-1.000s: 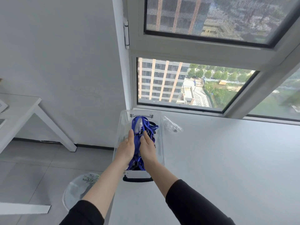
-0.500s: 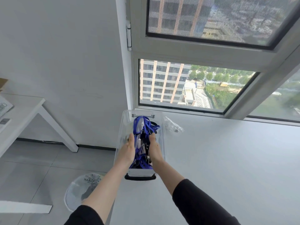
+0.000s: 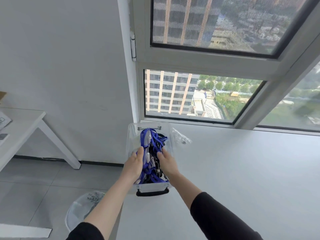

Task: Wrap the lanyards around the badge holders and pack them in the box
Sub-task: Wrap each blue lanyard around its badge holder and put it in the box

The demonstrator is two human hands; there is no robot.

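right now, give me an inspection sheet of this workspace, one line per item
surface: white table, mostly bare.
job's things: clear box, lid off, near the table's left edge; blue lanyards heaped inside.
clutter: crumpled clear plastic bag right of the box.
grippers: left hand and right hand flank the heap, fingers on it.
cables: nothing seen.
surroundings: window ahead, bin on the floor, second table at left.

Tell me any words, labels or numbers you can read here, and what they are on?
None can be read.
Paper on the side desk at far left: printed marks, too blurred to read.
Bin liner on the floor: a dark printed pattern, no legible letters.
Clear box, blue lanyards and small plastic bag: no text shows.
Buildings through the window: no signs legible.
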